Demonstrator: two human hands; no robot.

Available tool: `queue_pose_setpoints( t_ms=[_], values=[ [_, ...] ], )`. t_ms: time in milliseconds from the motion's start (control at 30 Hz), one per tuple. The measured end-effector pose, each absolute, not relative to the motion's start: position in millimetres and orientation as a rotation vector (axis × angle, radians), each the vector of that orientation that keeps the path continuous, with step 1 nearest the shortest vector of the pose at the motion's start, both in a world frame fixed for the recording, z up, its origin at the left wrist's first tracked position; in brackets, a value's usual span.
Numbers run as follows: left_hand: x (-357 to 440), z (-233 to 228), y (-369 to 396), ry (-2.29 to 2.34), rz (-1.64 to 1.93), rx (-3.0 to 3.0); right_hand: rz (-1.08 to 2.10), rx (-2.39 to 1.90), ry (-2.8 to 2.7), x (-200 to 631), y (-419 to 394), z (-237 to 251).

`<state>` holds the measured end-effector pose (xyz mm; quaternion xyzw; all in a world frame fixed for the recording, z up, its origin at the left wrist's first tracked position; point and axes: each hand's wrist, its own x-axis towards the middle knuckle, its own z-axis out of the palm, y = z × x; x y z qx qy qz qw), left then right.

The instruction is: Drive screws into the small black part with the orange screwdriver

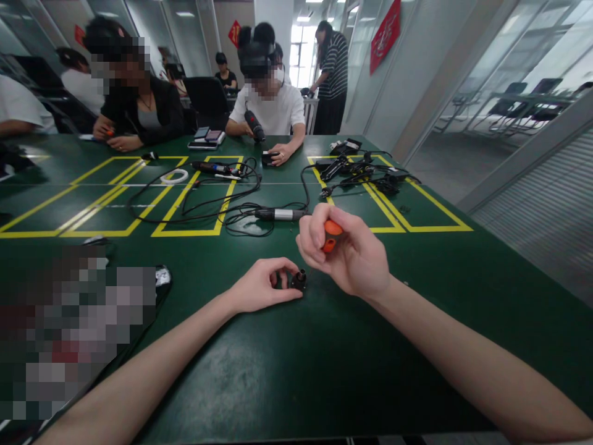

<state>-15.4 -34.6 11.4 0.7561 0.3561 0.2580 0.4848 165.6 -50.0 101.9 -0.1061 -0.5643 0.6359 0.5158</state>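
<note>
My left hand [262,284] rests on the green table, its thumb and fingers curved around a small black round part [299,282]. The part stands on the table with a short metallic post sticking up from its top. Just above and to the right, my right hand [347,250] is closed around an orange-handled screwdriver [332,235]. The butt of its handle faces me, and my fingers hide its shaft. Behind my right hand lies a black and silver electric screwdriver [280,214] with a coiled cable.
Black cables and adapters [356,170] lie in a heap at the far right. Another corded tool [215,167] and a white ring [174,177] lie further left. A dark bag [160,287] is at the near left. Across the table a person [271,102] holds a power tool.
</note>
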Motion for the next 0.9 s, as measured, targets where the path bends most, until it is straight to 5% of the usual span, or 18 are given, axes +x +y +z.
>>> queue_pose_setpoints(
  t_ms=[900],
  values=[
    [-18,2,-38,0.954,0.732,2.295,1.514,-0.245,-1.335,166,-46,99]
  ],
)
